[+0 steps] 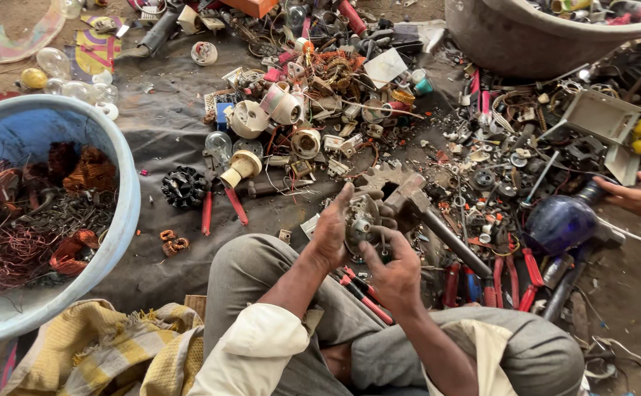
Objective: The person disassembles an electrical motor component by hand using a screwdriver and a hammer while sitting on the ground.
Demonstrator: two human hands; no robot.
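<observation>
Two tubs stand here: one blue tub (118,158) of copper wire and one grey tub (496,44). Three hands show: the person's own left hand (333,233) and right hand (394,275), plus one other person's hand (639,196). One blue glass globe (559,224) lies there, one black toothed wheel (184,187) and one hammer (423,209) (small scrap is too jumbled to count).

Both forearms angled inward over the lap, sleeves rolled. Left hand (331,233) curled, thumb up; right hand (392,270) curled, fingers (379,233) hooked, hands nearly touching.
</observation>
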